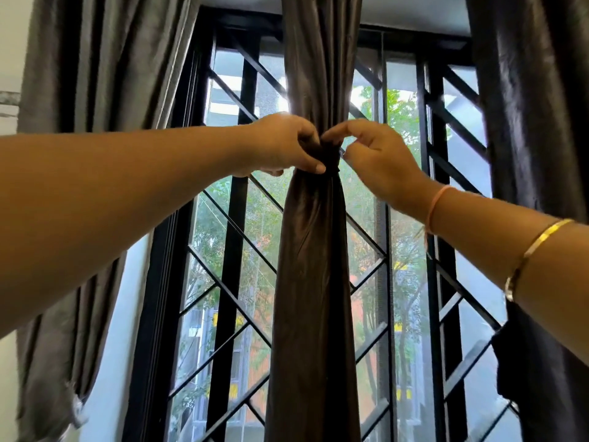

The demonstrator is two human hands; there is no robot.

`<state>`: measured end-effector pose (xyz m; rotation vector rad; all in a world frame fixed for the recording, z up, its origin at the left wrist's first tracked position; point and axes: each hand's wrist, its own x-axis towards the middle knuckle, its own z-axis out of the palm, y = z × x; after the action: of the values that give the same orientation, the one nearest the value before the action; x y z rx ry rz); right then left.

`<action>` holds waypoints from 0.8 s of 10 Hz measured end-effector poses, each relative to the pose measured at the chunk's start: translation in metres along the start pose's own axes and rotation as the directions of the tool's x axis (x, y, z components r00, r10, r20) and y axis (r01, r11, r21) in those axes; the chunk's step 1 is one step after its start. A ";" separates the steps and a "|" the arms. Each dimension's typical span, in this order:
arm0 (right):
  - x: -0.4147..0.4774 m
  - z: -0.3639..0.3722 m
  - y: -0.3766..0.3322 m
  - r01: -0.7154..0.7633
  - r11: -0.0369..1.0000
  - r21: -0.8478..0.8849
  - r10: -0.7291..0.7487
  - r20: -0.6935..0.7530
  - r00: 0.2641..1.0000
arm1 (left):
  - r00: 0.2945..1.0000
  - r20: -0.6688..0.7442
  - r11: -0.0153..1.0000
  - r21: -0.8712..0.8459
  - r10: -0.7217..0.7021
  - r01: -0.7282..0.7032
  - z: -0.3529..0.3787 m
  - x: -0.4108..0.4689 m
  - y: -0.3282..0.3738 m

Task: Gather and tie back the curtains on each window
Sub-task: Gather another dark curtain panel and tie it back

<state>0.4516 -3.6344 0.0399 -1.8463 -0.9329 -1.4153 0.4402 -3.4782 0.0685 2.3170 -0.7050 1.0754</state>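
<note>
The middle curtain (314, 250) hangs gathered into 1 narrow bundle in front of the barred window (411, 186), cinched by a dark tie (331, 161) at hand height. The left hand (283, 145) pinches the tie from the left, thumb beneath it. The right hand (376, 154) touches the knot from the right, fingertips curled on it. 2 more curtains hang loose at far left (89, 122) and far right (529, 122).

The black window frame (385, 218) with its diagonal grille stands behind the fingers (314, 167); the gathered middle curtain (314, 266) hangs against it, cinched at fingertip level.
</note>
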 end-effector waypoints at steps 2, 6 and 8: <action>0.022 -0.011 -0.011 -0.119 0.990 -0.071 0.133 0.247 0.960 | 0.851 -0.302 0.852 0.446 0.431 -0.273 0.007 -0.006 0.005; 0.038 -0.010 -0.020 -0.486 0.821 0.299 0.410 0.282 0.867 | 0.669 -0.407 0.706 0.661 0.622 -0.254 0.017 -0.014 -0.008; 0.035 0.000 -0.010 -0.275 0.946 0.172 0.254 0.133 0.958 | 0.799 -0.369 0.839 0.465 0.475 -0.283 0.029 -0.007 -0.018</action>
<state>0.4492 -3.6234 0.0743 -1.8405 -0.8053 -1.0364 0.4631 -3.4809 0.0428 2.1027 -0.8452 2.0568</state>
